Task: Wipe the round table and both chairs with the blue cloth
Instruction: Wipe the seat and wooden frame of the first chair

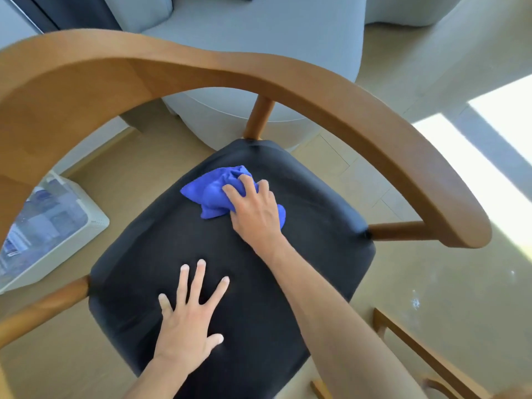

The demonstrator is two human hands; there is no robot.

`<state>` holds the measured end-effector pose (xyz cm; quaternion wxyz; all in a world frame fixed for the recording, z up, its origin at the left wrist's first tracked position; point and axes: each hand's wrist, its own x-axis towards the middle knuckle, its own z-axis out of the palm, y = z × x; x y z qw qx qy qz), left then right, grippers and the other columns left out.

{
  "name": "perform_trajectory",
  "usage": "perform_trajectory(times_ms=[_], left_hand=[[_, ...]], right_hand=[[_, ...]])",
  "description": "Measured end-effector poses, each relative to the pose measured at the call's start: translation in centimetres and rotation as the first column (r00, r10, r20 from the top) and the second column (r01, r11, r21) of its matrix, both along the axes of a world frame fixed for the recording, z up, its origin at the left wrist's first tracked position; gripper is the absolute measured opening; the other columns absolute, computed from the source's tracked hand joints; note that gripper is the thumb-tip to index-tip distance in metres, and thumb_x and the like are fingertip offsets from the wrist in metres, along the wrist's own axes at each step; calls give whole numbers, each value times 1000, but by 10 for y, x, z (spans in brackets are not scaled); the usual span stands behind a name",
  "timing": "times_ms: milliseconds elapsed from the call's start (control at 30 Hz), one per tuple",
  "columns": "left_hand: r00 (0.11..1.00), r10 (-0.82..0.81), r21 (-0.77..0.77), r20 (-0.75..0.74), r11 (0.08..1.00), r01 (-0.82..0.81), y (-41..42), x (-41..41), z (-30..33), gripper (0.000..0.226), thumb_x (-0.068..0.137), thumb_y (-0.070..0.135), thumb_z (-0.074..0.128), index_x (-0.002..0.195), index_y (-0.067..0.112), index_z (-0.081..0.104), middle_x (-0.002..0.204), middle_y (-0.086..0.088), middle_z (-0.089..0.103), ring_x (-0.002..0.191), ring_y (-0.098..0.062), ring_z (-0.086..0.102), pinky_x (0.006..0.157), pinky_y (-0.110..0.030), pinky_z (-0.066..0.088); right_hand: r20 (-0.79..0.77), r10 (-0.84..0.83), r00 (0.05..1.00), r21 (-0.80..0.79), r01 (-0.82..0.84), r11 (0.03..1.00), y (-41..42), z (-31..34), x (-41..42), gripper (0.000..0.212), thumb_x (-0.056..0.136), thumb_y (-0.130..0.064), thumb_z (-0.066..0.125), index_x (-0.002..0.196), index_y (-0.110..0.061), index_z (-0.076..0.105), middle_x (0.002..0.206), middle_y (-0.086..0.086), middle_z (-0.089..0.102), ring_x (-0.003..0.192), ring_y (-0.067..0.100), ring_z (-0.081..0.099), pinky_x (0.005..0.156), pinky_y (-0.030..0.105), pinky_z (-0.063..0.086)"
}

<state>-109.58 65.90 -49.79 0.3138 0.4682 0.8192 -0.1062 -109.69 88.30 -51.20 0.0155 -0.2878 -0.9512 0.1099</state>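
Observation:
A wooden chair (316,96) with a curved backrest and a black padded seat (288,269) fills the view from above. The crumpled blue cloth (213,194) lies on the far part of the seat. My right hand (254,208) presses down on the cloth, fingers bent over its bunched top. My left hand (190,315) rests flat on the near part of the seat with its fingers spread, holding nothing. The round table is not in view.
A grey sofa (244,38) stands just beyond the chair. A white box-shaped appliance (54,226) sits on the floor at the left. Part of another wooden frame (417,349) shows at the lower right. Bright sunlight falls on the floor at the right.

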Motion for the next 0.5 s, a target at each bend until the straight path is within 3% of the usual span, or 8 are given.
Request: perform_trajectory(times_ms=[100,233,300,367,433,500], left_hand=[[1000,6,-3,11,1000,-6,1,0,2,133,20,53,93,139,29,38,155,-19,23,136,-46,27,69,-69,48],[998,48,-20,33,999,-47,0,-2,4,132,21,51,93,139,30,37,156,-17,20,138,-44,23,74,-70,46],[996,78,-48,45,996,-76,3,0,7,129,39,53,91,147,34,24,159,-15,-2,143,-42,5,86,-71,40],[998,49,-45,35,998,-48,4,2,7,114,70,52,76,148,39,-6,150,-9,-38,139,-39,-27,104,-68,23],[998,35,-76,56,997,-31,5,2,9,103,84,47,64,146,39,-18,141,-8,-50,132,-37,-41,109,-66,12],[996,38,-84,75,996,-31,8,1,11,101,87,43,62,145,38,-20,139,-9,-52,129,-38,-45,108,-66,8]], right_hand=[[0,-133,991,5,133,991,38,2,43,35,66,-9,68,100,-18,66,109,12,60,71,31,46,57,37,45],[13,-380,925,8,380,925,69,7,104,37,77,-12,64,113,-18,62,123,12,55,84,37,50,71,44,48],[40,-519,854,-1,520,854,76,7,127,39,81,-14,62,120,-17,59,128,15,51,91,42,51,78,47,47],[55,-671,739,-43,673,738,82,4,136,39,87,-17,57,126,-15,56,134,18,46,103,46,49,90,47,41],[67,-755,653,-66,758,649,84,3,126,40,91,-19,53,130,-15,52,137,17,43,110,46,47,96,45,36],[75,-780,622,-59,783,619,81,4,106,40,92,-20,50,132,-16,50,140,15,41,113,45,45,97,45,36]])
